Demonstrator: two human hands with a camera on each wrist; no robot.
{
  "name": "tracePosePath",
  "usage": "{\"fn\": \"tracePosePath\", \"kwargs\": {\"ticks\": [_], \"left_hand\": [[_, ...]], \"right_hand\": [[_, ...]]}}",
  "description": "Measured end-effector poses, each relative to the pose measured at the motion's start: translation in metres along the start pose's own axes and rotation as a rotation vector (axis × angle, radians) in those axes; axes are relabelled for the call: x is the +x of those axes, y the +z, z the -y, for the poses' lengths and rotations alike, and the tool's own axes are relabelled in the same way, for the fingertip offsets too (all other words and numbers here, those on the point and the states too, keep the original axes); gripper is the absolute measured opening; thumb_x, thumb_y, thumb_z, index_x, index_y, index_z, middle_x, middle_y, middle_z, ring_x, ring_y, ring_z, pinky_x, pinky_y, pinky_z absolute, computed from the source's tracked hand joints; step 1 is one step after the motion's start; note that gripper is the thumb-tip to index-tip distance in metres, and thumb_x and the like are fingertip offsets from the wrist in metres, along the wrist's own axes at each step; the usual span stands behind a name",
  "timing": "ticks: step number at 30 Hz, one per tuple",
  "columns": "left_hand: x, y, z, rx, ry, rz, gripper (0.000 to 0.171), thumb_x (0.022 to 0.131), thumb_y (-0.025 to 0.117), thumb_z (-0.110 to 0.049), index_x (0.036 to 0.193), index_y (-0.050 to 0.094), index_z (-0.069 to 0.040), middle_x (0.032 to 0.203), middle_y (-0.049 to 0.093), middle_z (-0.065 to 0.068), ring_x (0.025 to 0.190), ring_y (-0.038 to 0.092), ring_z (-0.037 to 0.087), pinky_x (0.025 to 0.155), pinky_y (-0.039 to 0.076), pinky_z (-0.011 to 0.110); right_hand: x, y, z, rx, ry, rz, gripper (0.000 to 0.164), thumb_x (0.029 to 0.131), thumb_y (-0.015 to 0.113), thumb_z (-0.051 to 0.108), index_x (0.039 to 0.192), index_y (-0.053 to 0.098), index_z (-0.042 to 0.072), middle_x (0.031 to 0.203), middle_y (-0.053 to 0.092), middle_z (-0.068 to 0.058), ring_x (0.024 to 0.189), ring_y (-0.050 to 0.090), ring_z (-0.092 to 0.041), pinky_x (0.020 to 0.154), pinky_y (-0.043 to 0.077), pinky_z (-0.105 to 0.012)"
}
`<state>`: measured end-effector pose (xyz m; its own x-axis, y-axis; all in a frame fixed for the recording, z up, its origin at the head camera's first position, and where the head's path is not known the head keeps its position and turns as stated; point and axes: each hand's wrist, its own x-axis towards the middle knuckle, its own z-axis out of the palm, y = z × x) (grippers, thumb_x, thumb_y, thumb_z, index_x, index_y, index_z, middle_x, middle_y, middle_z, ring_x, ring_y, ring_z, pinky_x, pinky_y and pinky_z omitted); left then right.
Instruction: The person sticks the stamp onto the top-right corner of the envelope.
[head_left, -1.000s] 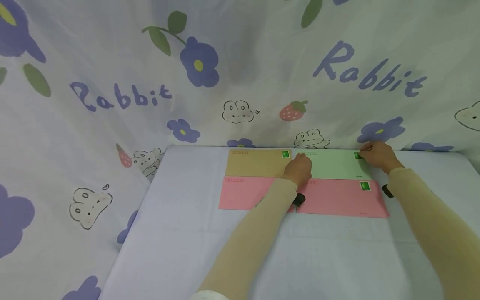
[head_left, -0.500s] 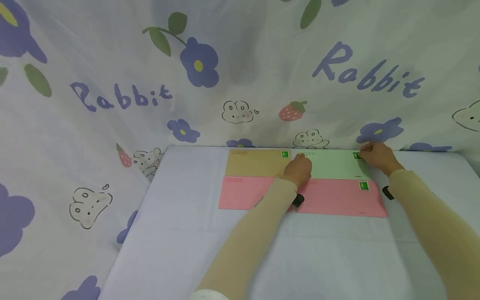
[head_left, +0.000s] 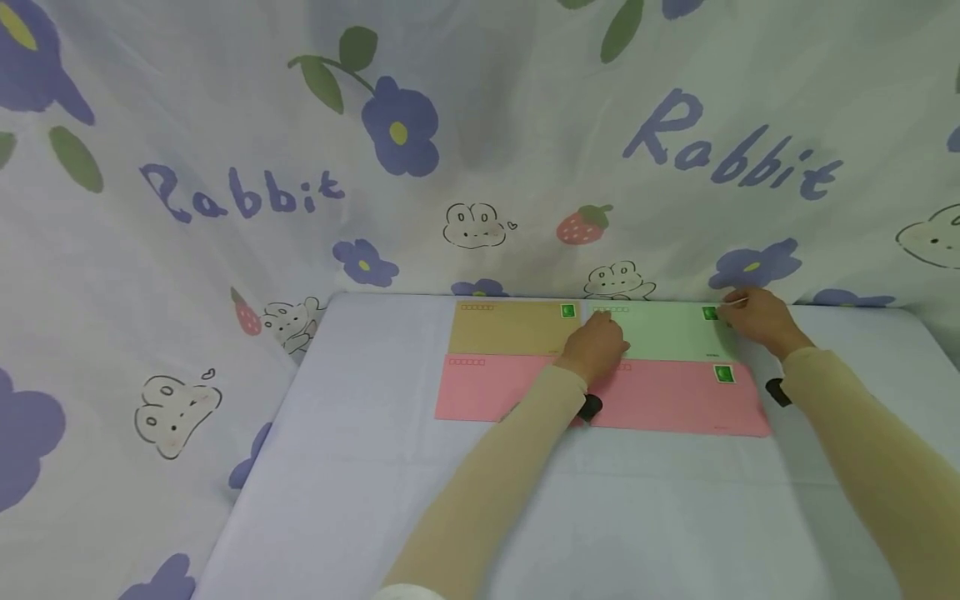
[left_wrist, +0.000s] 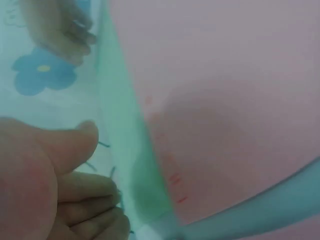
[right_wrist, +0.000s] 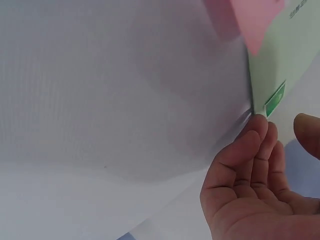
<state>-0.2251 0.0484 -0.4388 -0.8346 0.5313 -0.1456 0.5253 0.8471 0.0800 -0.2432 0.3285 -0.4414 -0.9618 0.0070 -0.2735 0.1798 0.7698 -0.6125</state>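
A pale green envelope (head_left: 667,333) with a green stamp lies at the back right of the table in the head view. Over its left end is my left hand (head_left: 596,346), fingers loosely bent; in the left wrist view the thumb stands apart from the fingers. My right hand (head_left: 759,317) is at the stamped corner. Its fingertips (right_wrist: 257,122) touch the envelope's edge in the right wrist view, with the thumb held away. A pink envelope (head_left: 675,396) lies in front of the green one and overlaps its near edge.
To the left lie a tan envelope (head_left: 510,329) with a stamp and a second pink envelope (head_left: 472,392), partly hidden under my left arm. A white cloth covers the table (head_left: 360,467). A curtain (head_left: 525,150) printed with flowers and rabbits hangs right behind the table's back edge.
The left hand has risen slightly and its fingers have loosened. The right hand stays at the stamped corner. The head view has shifted a little; the envelopes keep their layout.
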Motion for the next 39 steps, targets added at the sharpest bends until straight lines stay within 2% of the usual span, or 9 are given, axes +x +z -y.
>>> {"fn": "tracePosePath", "kwargs": {"ticks": [7, 14, 22, 26, 32, 39], "left_hand": [[-0.006, -0.012, 0.004, -0.141, -0.038, 0.017, 0.047, 0.106, 0.05, -0.041, 0.139, 0.06, -0.009, 0.155, 0.044, 0.003, 0.148, 0.031, 0.015, 0.118, 0.027, 0.024], [-0.022, -0.022, 0.015, -0.233, -0.072, -0.008, 0.053, 0.104, 0.053, -0.043, 0.147, 0.053, -0.012, 0.159, 0.039, 0.002, 0.149, 0.029, 0.015, 0.118, 0.031, 0.029], [-0.05, -0.03, 0.042, -0.182, -0.04, -0.102, 0.051, 0.104, 0.053, -0.041, 0.141, 0.058, -0.006, 0.152, 0.049, 0.01, 0.145, 0.038, 0.023, 0.117, 0.034, 0.034], [-0.064, -0.036, 0.056, -0.156, -0.037, -0.149, 0.05, 0.105, 0.052, -0.04, 0.14, 0.059, -0.004, 0.151, 0.049, 0.012, 0.145, 0.037, 0.025, 0.118, 0.032, 0.035], [-0.084, -0.046, 0.073, -0.192, -0.061, -0.214, 0.051, 0.105, 0.051, -0.041, 0.142, 0.057, -0.005, 0.153, 0.045, 0.015, 0.145, 0.038, 0.027, 0.119, 0.031, 0.038], [-0.113, -0.052, 0.093, -0.237, -0.066, -0.266, 0.053, 0.105, 0.053, -0.04, 0.143, 0.055, -0.003, 0.154, 0.043, 0.018, 0.144, 0.038, 0.031, 0.119, 0.031, 0.043]], "right_hand": [[-0.013, -0.003, 0.004, 0.011, -0.047, -0.026, 0.06, 0.106, 0.043, 0.035, 0.142, 0.039, -0.013, 0.136, 0.046, -0.039, 0.117, 0.052, -0.051, 0.088, 0.05, -0.057], [-0.033, -0.005, 0.014, 0.013, -0.103, -0.096, 0.058, 0.106, 0.045, 0.038, 0.138, 0.044, -0.01, 0.128, 0.051, -0.034, 0.11, 0.053, -0.047, 0.08, 0.049, -0.049], [-0.055, 0.004, 0.028, 0.008, -0.142, -0.139, 0.056, 0.105, 0.047, 0.04, 0.135, 0.048, -0.007, 0.123, 0.055, -0.029, 0.115, 0.051, -0.046, 0.084, 0.048, -0.056], [-0.065, 0.007, 0.032, 0.009, -0.178, -0.16, 0.052, 0.105, 0.048, 0.038, 0.133, 0.051, -0.006, 0.121, 0.057, -0.027, 0.115, 0.053, -0.044, 0.083, 0.048, -0.053], [-0.078, 0.012, 0.034, -0.017, -0.213, -0.202, 0.046, 0.105, 0.051, 0.034, 0.128, 0.053, -0.005, 0.115, 0.061, -0.024, 0.11, 0.056, -0.043, 0.077, 0.047, -0.042], [-0.088, 0.019, 0.034, -0.044, -0.268, -0.301, 0.039, 0.103, 0.056, 0.024, 0.123, 0.055, -0.009, 0.113, 0.06, -0.027, 0.103, 0.057, -0.042, 0.079, 0.046, -0.046]]}}
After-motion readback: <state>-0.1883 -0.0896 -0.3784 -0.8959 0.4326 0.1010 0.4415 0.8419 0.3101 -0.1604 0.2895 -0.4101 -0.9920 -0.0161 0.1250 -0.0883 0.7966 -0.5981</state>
